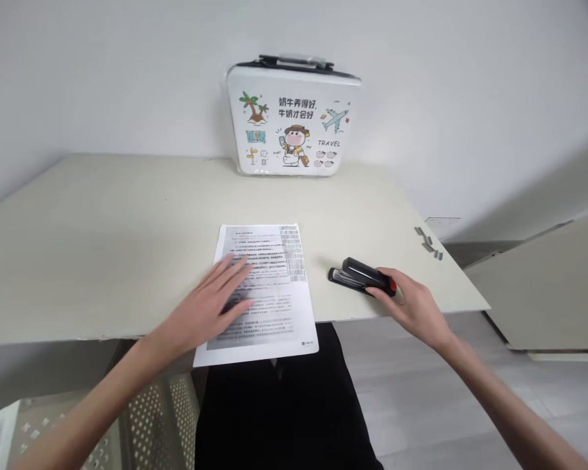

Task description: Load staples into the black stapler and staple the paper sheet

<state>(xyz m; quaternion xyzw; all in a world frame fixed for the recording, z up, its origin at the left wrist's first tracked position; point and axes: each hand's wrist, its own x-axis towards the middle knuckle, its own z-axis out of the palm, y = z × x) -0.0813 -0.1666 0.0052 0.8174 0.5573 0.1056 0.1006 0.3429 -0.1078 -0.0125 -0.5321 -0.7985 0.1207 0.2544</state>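
Head view: grips a black stapler (365, 277) by its rear end in the right hand (416, 307), pinched between thumb on the near side and fingers on the far side. Has the printed paper (269, 313) directly left of that grip, past the stapler's front end, close but not touching, with a narrow strip of tabletop (127, 228) between. Points the stapler's long axis sideways, front end toward the paper's right edge, roughly crosswise to the paper's own length. Shows a gap between the stapler's upper and lower parts, nothing visible inside.

Rests the left hand (208, 313) palm down on the paper's left part, so nearer to it than the right, fingers outstretched, thumb parted, pinching nothing visible. Cannot tell whether one sheet or several. Lets the paper's near end overhang the tabletop's front edge. Beyond the right grip, slightly rightward, small grey pieces (428, 247), perhaps staple strips; beyond and leftward, a white cartoon-printed case (294, 140) against the wall (127, 78).
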